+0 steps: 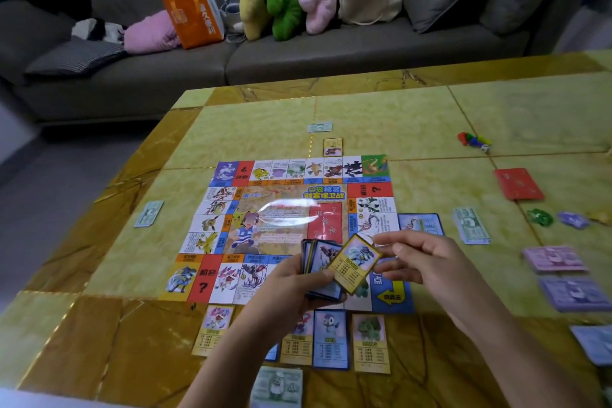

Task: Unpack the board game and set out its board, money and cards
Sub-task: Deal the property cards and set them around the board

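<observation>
Marble table (430,116): one board (281,209), one red deck (518,184)

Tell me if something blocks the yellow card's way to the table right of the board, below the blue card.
Nothing visible does. The yellow card tops the deck in the left hand; only the right hand hangs over that stretch of table, hiding part of it.
</observation>
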